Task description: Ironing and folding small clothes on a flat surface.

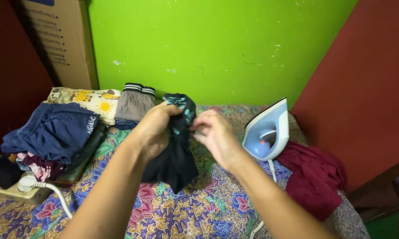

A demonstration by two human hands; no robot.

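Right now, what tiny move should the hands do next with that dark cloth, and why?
Probably lower the dark cloth and spread it on the flowered cover. Both the left hand and right hand hold it bunched in the air, and the iron stands upright beside them.

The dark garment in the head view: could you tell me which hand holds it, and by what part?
Both. The left hand grips the dark garment at its bunched top, and the right hand pinches its upper edge; the rest hangs free.
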